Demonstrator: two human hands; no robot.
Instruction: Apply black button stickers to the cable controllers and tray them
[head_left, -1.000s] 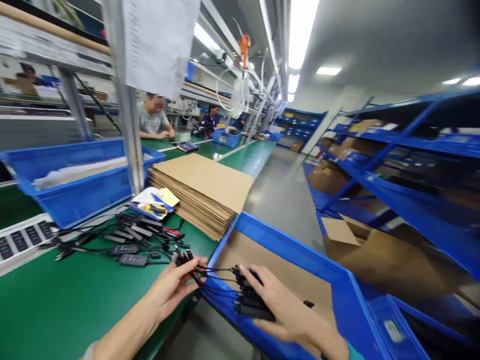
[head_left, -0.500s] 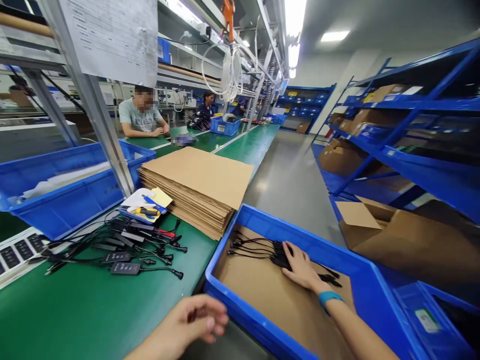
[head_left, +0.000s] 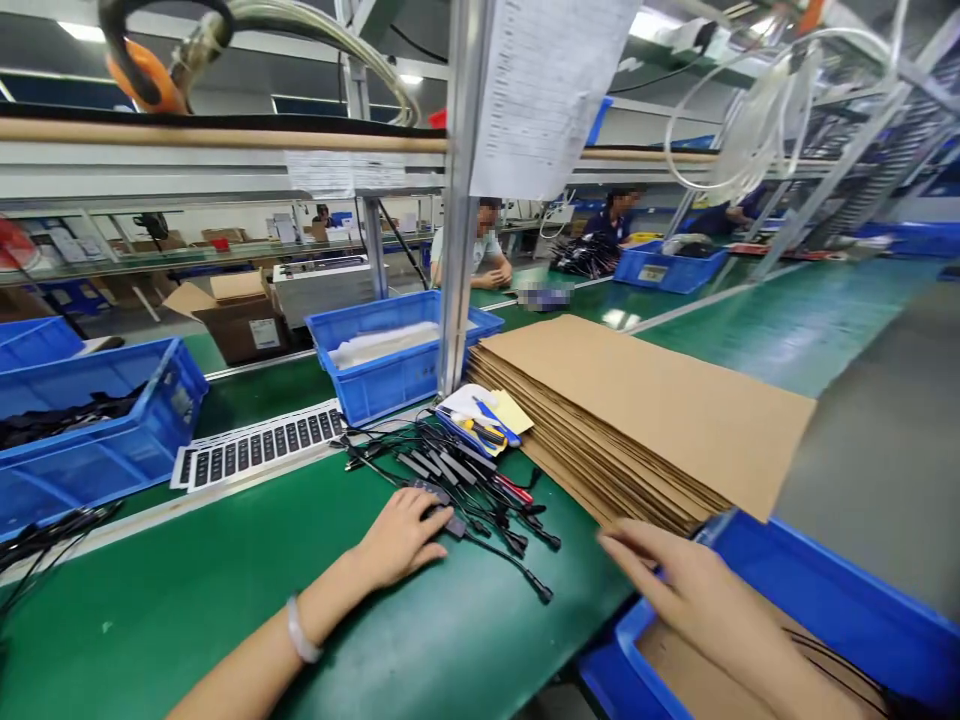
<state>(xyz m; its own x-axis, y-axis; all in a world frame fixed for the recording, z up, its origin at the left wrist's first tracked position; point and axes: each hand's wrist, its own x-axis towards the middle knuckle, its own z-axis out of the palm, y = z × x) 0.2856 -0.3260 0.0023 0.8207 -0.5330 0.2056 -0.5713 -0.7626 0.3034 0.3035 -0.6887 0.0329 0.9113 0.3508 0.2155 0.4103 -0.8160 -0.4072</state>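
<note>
My left hand point(head_left: 401, 535) is on the green bench point(head_left: 390, 650), its fingers curled over a small black cable controller point(head_left: 455, 526) whose end sticks out between thumb and forefinger. A black lead with a plug point(head_left: 536, 588) runs from it to the right. Around it lies a tangle of black cables point(head_left: 457, 470) with several grey-labelled controllers. My right hand point(head_left: 682, 580), somewhat blurred, hovers over the near edge of a blue bin point(head_left: 840, 570), fingers stretched out and nothing seen in them. Cardboard lines the bin, and a few black cables point(head_left: 832, 660) show at its lower right.
Flat cardboard sheets point(head_left: 645, 390) are stacked beside the bin. A small tray point(head_left: 480, 420) holds a yellow-handled tool. Label sheets point(head_left: 262, 450) and more blue bins point(head_left: 382, 365) stand behind, near a metal post point(head_left: 454, 250). People sit farther along the bench.
My view has swung left. My left hand has come down onto the cable controllers. My right hand has lifted off the bundle of black cables in the bin and moved toward the bench.
</note>
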